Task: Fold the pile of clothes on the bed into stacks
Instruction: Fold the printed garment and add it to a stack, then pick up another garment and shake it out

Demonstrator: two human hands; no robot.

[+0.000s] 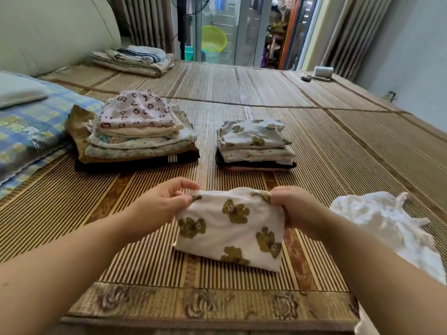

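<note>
Head view. Left hand (pixel 167 201) and right hand (pixel 292 206) each pinch an upper corner of the bear-print garment (pixel 229 228), held at 6 o'clock with its lower edge on the bed (pixel 145 262). Step in hand: folding, seemingly midway. The next move likely calls for flattening it, then carrying it to the small stack (pixel 254 143) at 12 o'clock. An unfolded white garment (pixel 387 226) lies at 3 o'clock.
</note>
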